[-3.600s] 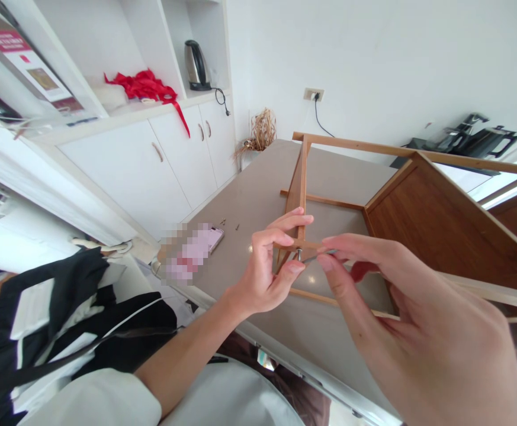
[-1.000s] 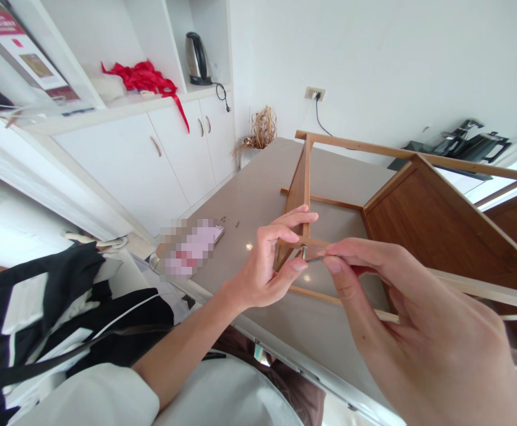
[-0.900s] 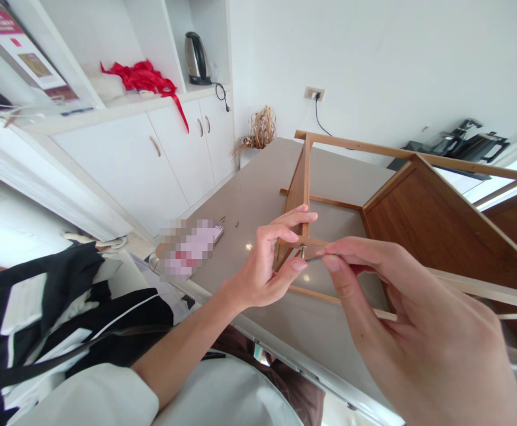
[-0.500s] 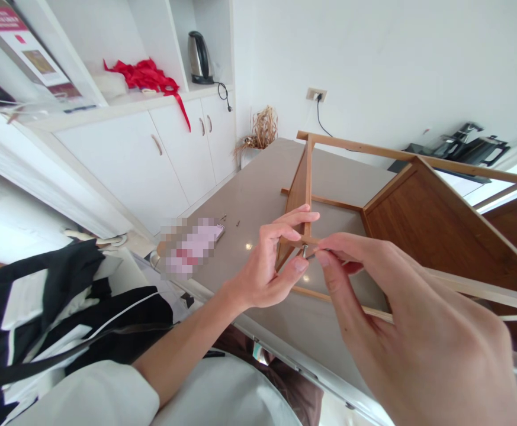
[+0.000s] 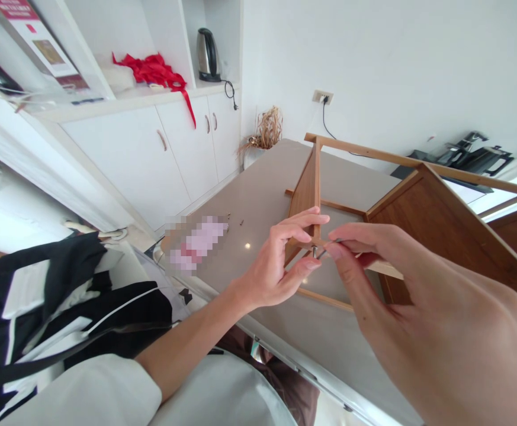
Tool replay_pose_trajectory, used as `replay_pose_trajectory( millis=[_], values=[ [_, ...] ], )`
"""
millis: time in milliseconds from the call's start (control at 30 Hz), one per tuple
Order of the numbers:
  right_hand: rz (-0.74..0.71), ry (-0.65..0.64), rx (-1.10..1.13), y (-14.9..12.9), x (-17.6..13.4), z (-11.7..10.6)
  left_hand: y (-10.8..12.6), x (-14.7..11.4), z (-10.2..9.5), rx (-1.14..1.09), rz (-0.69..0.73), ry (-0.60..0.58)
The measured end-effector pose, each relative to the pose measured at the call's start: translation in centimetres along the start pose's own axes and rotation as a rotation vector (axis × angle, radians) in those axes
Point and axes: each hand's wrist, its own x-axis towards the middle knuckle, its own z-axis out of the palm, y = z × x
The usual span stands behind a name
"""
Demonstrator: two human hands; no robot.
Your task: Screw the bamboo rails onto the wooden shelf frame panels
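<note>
A wooden shelf frame [image 5: 317,177] lies on its side on the grey table, its near corner between my hands. My left hand [image 5: 276,260] is around that corner: the fingers rest on the upright, and the thumb lies below beside a small metal bolt [image 5: 314,251]. Pinched between thumb and forefinger of my right hand [image 5: 413,296] is a thin, dark hex key [image 5: 323,253]. Its tip reaches close to the bolt; whether it sits in the bolt head I cannot tell.
Some small screws [image 5: 241,223] lie on the grey table [image 5: 235,260] near a blurred-out phone [image 5: 198,245]. Dried plants [image 5: 269,127] stand at the far corner. White cabinets [image 5: 125,154] hold a kettle [image 5: 208,56] and red ribbon [image 5: 156,70]. Dark clothes [image 5: 125,319] lie at left.
The view has shifted slightly, moving everything a little to the right. The hex key in my right hand has turned and shows more clearly. My left hand stays at the frame's corner.
</note>
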Motion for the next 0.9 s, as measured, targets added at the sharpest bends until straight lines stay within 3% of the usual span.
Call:
replay_pose_trajectory(
  millis=[233,467,700,900],
  values=[
    [-0.022,0.005,-0.041,0.2,0.3,-0.5,0.1,0.0,-0.1,0.004,-0.001,-0.006],
    [0.147,0.082,-0.047,0.2,-0.4,0.2,0.3,-0.1,0.0,0.001,-0.035,-0.003],
    [-0.05,0.0,-0.021,-0.1,0.6,-0.1,0.1,-0.2,0.1,0.007,-0.018,0.011],
    [0.044,0.074,-0.096,-0.3,0.4,0.1,0.0,-0.2,0.0,0.02,-0.016,0.004]
  ],
)
